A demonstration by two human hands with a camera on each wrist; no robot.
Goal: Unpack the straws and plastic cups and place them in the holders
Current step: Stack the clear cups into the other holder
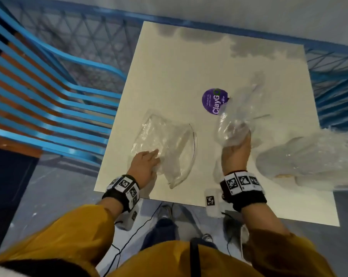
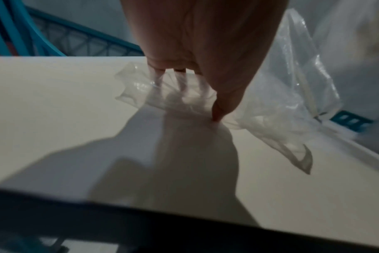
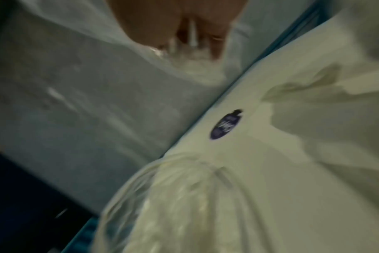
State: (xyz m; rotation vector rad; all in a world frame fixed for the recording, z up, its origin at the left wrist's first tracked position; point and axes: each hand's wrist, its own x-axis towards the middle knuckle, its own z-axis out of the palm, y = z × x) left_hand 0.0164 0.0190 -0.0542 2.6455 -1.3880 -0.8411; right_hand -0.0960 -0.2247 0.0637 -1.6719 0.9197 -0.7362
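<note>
A flat clear plastic bag (image 1: 169, 140) lies on the white table (image 1: 169, 76). My left hand (image 1: 149, 160) pinches its near edge, and in the left wrist view the fingers (image 2: 160, 80) show through the film while the thumb presses down. My right hand (image 1: 237, 140) grips a crumpled clear bag (image 1: 239, 108) and holds it up above the table's middle. The right wrist view shows the right hand (image 3: 195, 46) with its fingers curled into that film. No loose cups, straws or holders show plainly.
A bulky clear package (image 1: 309, 156) with whitish contents, too blurred to tell apart, lies at the table's right edge. A purple round sticker (image 1: 214, 100) marks the table's middle. A blue slatted chair (image 1: 49, 86) stands to the left, and blue mesh fencing (image 1: 333, 76) runs behind.
</note>
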